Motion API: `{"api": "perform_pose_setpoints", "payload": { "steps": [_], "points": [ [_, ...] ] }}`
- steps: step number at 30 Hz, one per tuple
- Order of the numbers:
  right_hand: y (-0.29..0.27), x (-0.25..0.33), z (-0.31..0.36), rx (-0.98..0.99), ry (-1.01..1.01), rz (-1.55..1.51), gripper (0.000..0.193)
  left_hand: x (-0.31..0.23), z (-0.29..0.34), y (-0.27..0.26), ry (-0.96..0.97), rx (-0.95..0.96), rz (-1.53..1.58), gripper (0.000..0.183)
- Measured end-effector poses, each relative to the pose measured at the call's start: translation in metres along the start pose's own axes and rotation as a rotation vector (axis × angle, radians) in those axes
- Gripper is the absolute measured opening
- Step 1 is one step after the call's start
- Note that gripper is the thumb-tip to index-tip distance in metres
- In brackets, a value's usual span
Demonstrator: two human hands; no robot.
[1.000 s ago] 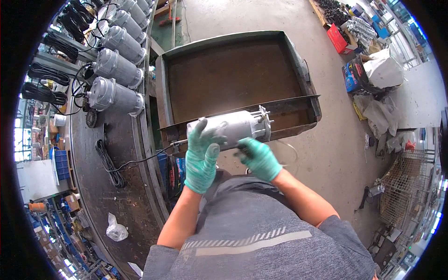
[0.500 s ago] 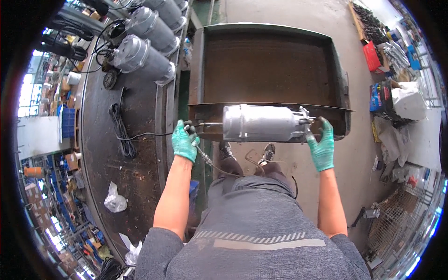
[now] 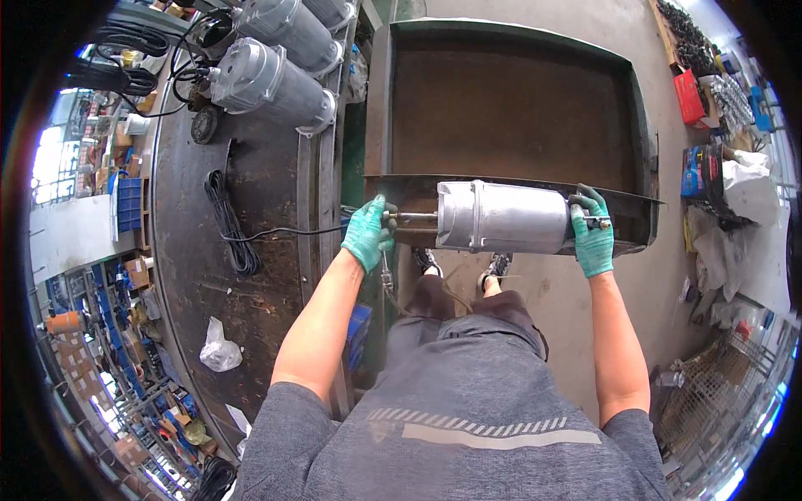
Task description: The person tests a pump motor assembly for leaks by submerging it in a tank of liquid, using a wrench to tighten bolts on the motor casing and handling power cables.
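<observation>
- A grey metal cylindrical housing (image 3: pixel 518 217) was held lengthwise across the near edge of a dark metal tray (image 3: pixel 510 108), between the two gloved hands.
- The right end of the housing was gripped by the right hand (image 3: pixel 593 232); its fingers were bent and clamped around that end, and a small metal fitting (image 3: pixel 598 223) was left showing past them.
- From the left end of the housing, a thin metal rod (image 3: pixel 414 216) was pointed toward the left hand (image 3: pixel 368 234).
- The fingers of the left hand were curled at the outer end of the rod; whether they were clamped on it could not be told, as the contact was partly hidden.
- A hose with a metal connector (image 3: pixel 387 280) was seen hanging just below the left hand.
- A black cable (image 3: pixel 288 230) was stretched from near the left hand to a coil laid on the dark desk (image 3: pixel 271 309) at the left.
- A crumpled clear plastic bag (image 3: pixel 220 351) was placed on the same desk, nearer the person and well apart from the hands.
- At the desk's far end, more grey housings (image 3: pixel 271 88) were lined up, tilted in view, with a black ring-shaped part (image 3: pixel 204 125) set near the closest one.
- Both hands were covered by green gloves with darkened fingertips.
</observation>
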State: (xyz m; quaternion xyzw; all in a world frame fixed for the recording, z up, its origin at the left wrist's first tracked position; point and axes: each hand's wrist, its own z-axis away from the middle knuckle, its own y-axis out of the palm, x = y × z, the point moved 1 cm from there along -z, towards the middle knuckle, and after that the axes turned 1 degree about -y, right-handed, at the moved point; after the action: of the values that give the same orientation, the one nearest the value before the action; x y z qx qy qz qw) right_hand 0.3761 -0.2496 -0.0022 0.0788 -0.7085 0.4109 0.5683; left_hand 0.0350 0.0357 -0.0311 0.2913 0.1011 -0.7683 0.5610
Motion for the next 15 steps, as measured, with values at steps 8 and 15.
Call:
{"api": "perform_pose_setpoints", "payload": {
  "steps": [8, 15],
  "points": [
    [0.0014, -0.0067, -0.0019, 0.008, -0.072, 0.047, 0.023, -0.0065, 0.0024, -0.0007, -0.056, 0.047, -0.034, 0.028],
    [0.0029, 0.0008, -0.0048, 0.012, -0.038, 0.061, 0.026, -0.0097, 0.0018, 0.0063, -0.043, 0.042, -0.137, 0.03]
  ]
}}
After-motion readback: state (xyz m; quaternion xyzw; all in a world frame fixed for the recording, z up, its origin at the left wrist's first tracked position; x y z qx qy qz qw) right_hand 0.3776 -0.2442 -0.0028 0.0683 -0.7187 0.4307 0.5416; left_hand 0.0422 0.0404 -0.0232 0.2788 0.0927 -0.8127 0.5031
